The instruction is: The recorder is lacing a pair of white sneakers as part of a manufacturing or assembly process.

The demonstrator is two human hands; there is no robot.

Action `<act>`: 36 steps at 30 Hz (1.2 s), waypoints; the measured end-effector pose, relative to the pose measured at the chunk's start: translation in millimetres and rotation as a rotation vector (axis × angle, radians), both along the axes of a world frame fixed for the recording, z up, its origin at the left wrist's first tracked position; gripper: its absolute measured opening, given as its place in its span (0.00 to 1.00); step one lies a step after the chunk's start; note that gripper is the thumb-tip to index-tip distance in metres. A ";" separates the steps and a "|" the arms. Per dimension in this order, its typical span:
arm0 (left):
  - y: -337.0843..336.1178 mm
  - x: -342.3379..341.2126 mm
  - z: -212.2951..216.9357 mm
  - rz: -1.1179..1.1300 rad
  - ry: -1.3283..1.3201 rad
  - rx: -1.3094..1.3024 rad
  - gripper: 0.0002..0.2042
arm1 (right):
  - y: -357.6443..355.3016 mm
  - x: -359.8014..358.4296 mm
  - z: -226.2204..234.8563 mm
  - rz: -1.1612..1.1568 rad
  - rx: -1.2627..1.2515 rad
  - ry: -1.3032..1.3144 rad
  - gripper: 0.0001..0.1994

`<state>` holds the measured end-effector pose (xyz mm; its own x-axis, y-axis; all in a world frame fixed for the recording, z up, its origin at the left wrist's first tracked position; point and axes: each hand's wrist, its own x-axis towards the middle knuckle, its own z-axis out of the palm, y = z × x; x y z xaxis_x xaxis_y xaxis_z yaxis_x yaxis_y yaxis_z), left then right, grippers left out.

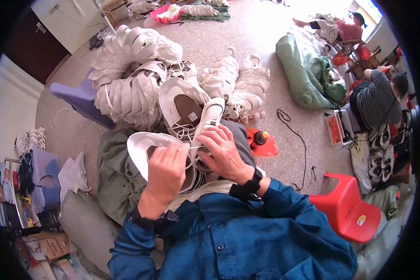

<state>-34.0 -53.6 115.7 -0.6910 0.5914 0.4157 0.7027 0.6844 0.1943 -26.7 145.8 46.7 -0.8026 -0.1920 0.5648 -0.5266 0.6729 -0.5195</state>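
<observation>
In my lap, a white shoe upper [139,143] lies with its opening partly covered by my left hand [165,175]. That hand's fingers are pinched on a white shoelace [197,147]. The lace runs taut across to my right hand [221,151], whose bent fingers and thumb close around it beside a slim white shoe part [213,111]. Just beyond lies another white upper [170,95] with a brown inside and loose laces. My fingers hide part of the lacing. More white laces [203,189] hang in a bundle against my waist.
Strings of white shoe uppers [130,93] are heaped over a purple chair [81,98]. More uppers [247,88] lie on the floor. A dark bottle [260,137] stands on red plastic at the right. A red stool [347,205], green sack [305,70] and seated co-worker [378,98] are farther right.
</observation>
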 end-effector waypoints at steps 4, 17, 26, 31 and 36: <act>-3.5 0.8 -4.9 0.050 -0.133 0.220 0.12 | 11.0 -11.5 -15.2 -0.155 -0.201 -0.008 0.05; 14.7 -19.6 -85.2 0.142 -0.405 0.573 0.03 | 73.5 7.4 -31.6 -0.272 -1.307 -0.497 0.08; 19.3 -27.7 -84.7 0.148 -0.975 0.895 0.04 | 69.4 8.3 -7.7 -0.202 -1.293 -0.532 0.09; 22.4 -31.4 -89.6 0.113 -1.075 0.986 0.03 | 70.3 13.9 -6.6 -0.203 -1.286 -0.562 0.10; 23.6 -32.8 -93.1 0.142 -0.998 0.949 0.03 | 71.3 15.6 0.2 -0.184 -1.274 -0.588 0.10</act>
